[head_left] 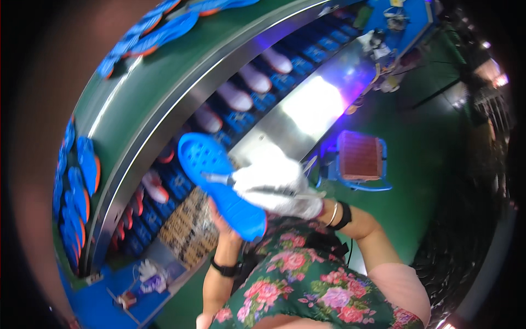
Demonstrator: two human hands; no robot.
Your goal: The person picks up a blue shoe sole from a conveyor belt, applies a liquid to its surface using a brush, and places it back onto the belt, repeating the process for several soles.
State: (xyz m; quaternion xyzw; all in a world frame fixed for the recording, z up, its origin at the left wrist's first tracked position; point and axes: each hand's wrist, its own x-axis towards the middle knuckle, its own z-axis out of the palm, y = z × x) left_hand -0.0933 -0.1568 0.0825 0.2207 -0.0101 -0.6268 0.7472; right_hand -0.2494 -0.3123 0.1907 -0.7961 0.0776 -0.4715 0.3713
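Note:
A blue shoe insole (213, 178) with oval hollows at its far end is held tilted in front of my body. My left hand (223, 223) grips it from beneath and from the left side, its fingers partly hidden behind it. Above the insole's middle is my right hand (276, 183), in a white cloth glove and slightly blurred. It is closed on a thin tool with a grey tip (217, 178), and that tip lies over the insole's face. The tool's exact kind is unclear, as the glove covers most of it.
A green conveyor belt (123, 104) with a metal rim curves along the left, bearing several blue-and-orange insoles (87, 164). Below it, a rack holds white shoes (255, 78). A shiny metal shelf (307, 107) runs beside the rack. On the right stands a chair (360, 156).

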